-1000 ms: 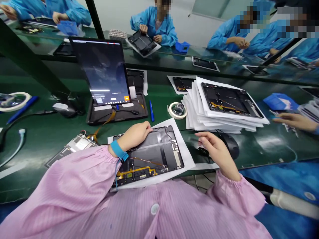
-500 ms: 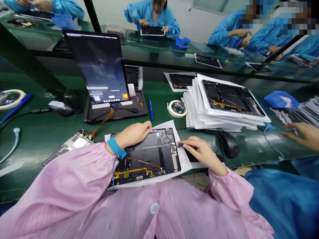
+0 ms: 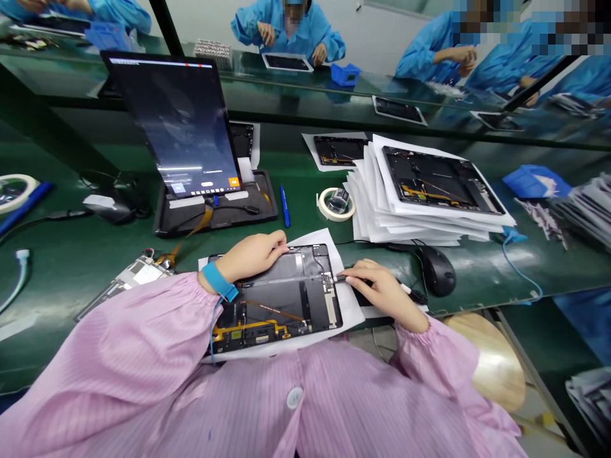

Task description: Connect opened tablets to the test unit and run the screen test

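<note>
An opened tablet housing point(image 3: 277, 292), black with orange flat cables inside, lies on a white sheet point(image 3: 354, 304) in front of me. My left hand point(image 3: 255, 254) is closed on its far edge, the fingertips partly hidden; a blue wrist strap point(image 3: 219, 282) circles that wrist. At the housing's right edge, my right hand point(image 3: 379, 286) pinches a dark cable plug point(image 3: 340, 278) with a metal tip, held against the small circuit board point(image 3: 328, 282). Whether the plug is fully inserted I cannot tell.
A lit display point(image 3: 176, 127) leans on a black tray point(image 3: 214, 216), wired to a bare board point(image 3: 138, 280). Nearby are a blue pen point(image 3: 285, 205), a tape roll point(image 3: 324, 207), stacked housings point(image 3: 439, 181) with paper, and a mouse point(image 3: 436, 270). A stool point(image 3: 491, 362) stands right. Co-workers sit opposite.
The co-worker's hand and blue-clad body at my right have left the view, uncovering the stool. My hands keep nearly the same hold on the housing and plug. The view has shifted slightly.
</note>
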Motion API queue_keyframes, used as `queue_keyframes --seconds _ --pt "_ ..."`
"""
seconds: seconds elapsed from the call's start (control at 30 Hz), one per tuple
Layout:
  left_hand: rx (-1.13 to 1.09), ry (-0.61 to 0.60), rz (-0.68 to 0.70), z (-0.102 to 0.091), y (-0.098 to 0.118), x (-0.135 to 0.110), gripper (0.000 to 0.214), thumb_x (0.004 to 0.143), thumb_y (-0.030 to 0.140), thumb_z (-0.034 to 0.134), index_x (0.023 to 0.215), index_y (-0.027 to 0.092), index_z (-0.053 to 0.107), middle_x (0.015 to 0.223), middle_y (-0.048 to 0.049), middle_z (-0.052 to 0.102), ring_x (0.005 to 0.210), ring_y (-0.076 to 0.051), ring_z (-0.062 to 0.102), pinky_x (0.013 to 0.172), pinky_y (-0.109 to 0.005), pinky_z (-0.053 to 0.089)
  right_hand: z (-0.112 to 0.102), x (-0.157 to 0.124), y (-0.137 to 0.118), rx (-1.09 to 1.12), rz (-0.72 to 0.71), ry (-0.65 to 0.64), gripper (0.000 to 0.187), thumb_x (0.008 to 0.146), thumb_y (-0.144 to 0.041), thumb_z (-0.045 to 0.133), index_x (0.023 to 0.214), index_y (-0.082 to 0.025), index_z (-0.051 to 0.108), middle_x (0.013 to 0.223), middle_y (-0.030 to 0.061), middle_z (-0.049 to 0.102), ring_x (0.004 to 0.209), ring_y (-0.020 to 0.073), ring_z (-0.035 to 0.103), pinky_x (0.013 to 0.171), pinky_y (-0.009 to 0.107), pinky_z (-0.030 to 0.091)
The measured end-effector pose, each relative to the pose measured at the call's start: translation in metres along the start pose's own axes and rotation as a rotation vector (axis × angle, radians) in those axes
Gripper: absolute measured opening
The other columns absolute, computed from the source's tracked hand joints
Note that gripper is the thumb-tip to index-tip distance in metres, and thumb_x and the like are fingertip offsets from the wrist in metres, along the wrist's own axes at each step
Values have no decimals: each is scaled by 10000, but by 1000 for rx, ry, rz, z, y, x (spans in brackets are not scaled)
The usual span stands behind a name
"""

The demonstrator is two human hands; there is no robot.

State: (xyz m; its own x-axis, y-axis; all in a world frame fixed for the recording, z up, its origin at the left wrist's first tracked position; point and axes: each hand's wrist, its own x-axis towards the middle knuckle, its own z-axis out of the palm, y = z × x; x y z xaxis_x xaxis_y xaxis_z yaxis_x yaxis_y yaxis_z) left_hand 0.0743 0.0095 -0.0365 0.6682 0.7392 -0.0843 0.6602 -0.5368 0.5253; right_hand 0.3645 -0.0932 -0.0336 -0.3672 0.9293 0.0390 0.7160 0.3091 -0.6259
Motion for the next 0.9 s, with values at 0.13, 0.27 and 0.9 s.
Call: queue_keyframes --seconds 0.13,0.27,0.9 --pt "-1 3 12 0 0 -1 225 928 366 385 936 190 525 733 -23 623 635 -164 546 587 -251 335 -1 -2 0 -22 -13 -9 247 935 -288 480 1027 -222 700 802 39 633 791 165 539 743 302 417" --pt "4 3 -2 1 -1 0 230 928 372 381 931 192 524 728 -23 620 632 -168 545 584 -255 334 3 0 2 -4 -13 -2 243 932 -286 486 1025 -223 701 804 41 638 793 169 539 745 313 412" --pt "-179 -115 29 12 -30 3 368 901 541 351 878 223 536 810 -19 657 779 -208 605 722 -276 457 38 -24 -44 -395 -28 37 240 872 -269 530 1092 -183 575 895 42 625 840 179 559 781 286 438"
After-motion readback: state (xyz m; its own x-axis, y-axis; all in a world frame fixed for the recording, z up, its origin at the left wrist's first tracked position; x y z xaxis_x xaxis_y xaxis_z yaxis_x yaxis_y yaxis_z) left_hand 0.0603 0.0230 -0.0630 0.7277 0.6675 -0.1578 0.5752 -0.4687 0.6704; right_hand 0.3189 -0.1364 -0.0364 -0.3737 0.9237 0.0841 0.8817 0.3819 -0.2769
